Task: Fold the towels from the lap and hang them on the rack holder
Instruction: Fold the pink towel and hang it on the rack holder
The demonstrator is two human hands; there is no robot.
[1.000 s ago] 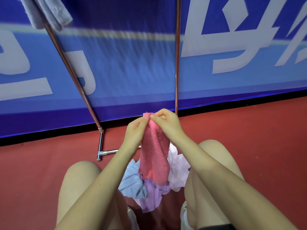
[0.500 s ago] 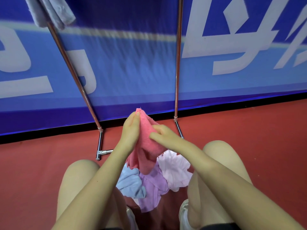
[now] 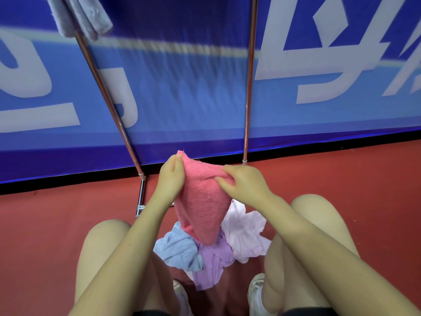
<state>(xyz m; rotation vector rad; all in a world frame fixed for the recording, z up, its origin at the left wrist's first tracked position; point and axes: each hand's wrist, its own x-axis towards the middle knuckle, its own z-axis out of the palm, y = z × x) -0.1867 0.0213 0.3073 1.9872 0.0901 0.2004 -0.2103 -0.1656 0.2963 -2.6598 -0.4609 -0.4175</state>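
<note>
A pink towel (image 3: 201, 201) hangs in front of my knees, held up by both hands. My left hand (image 3: 170, 176) pinches its top left corner. My right hand (image 3: 243, 183) grips its upper right edge. Below it, between my legs, lie a light blue towel (image 3: 177, 249), a purple towel (image 3: 211, 263) and a pale pink towel (image 3: 245, 233) in a loose heap. The rack holder has two copper poles (image 3: 249, 87) rising from a chrome foot (image 3: 141, 197). A grey towel (image 3: 84, 17) hangs folded at the top left of the rack.
A blue banner (image 3: 182, 87) with white characters stands right behind the rack. The floor (image 3: 45, 224) is red. My bare knees flank the heap, and white shoes (image 3: 256, 290) show at the bottom.
The pink towel was held narrow with both hands together at its top. My right hand has slid right along the edge, spreading the towel wider, and the hands have dropped slightly.
</note>
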